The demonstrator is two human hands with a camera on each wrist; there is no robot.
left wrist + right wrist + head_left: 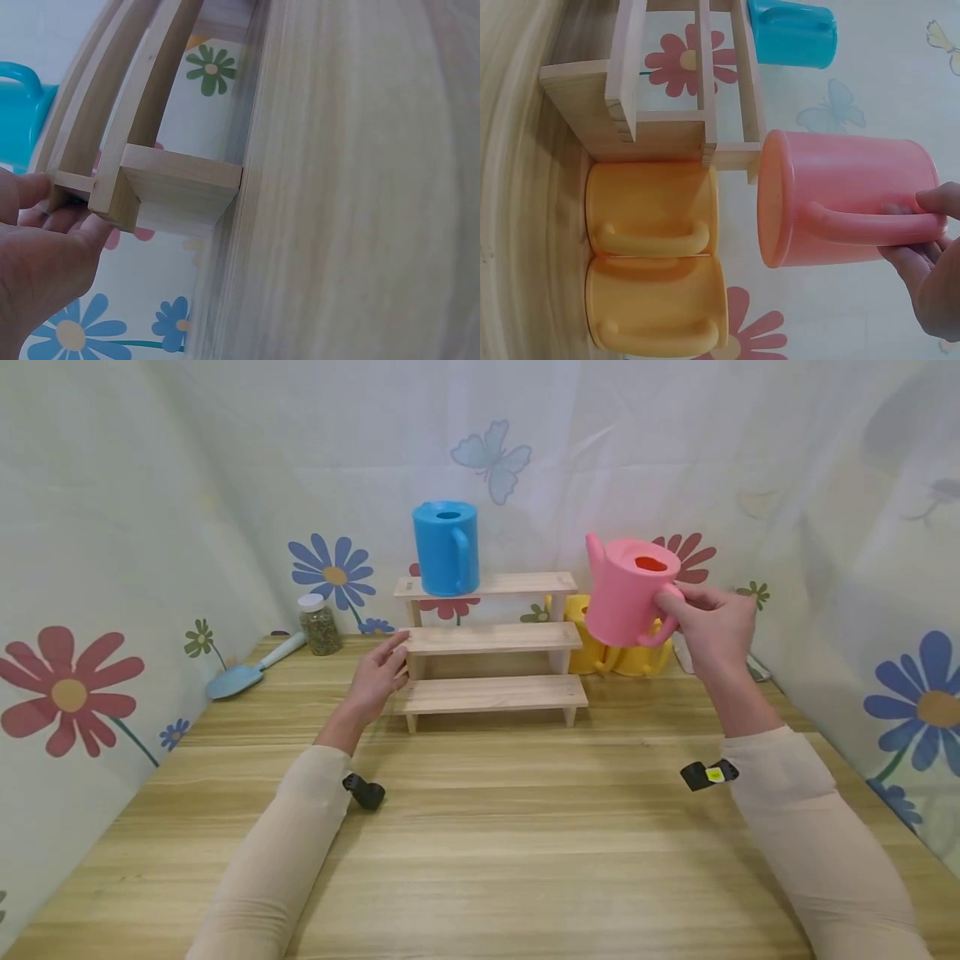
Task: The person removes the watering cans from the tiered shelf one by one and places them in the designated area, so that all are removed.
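Note:
My right hand (716, 631) grips a pink watering can (622, 602) by its handle, up in the air right of a three-tier wooden shelf stand (491, 693). The spout points up and left. At the stand's left end, my left hand (375, 681) holds the middle tier, thumb above and fingers below in the left wrist view. A blue watering can (444, 556) stands on the left part of the top tier, its handle toward me. Two yellow watering cans (652, 210) stand side by side on the table, right of the stand and partly hidden in the head view.
At the back left, a jar with a white lid (321, 631) holds dried green bits. A light blue trowel (238, 680) lies beside it. Something pale, mostly hidden, lies behind my right hand. A flower-printed curtain (525, 485) surrounds the wooden table (480, 827).

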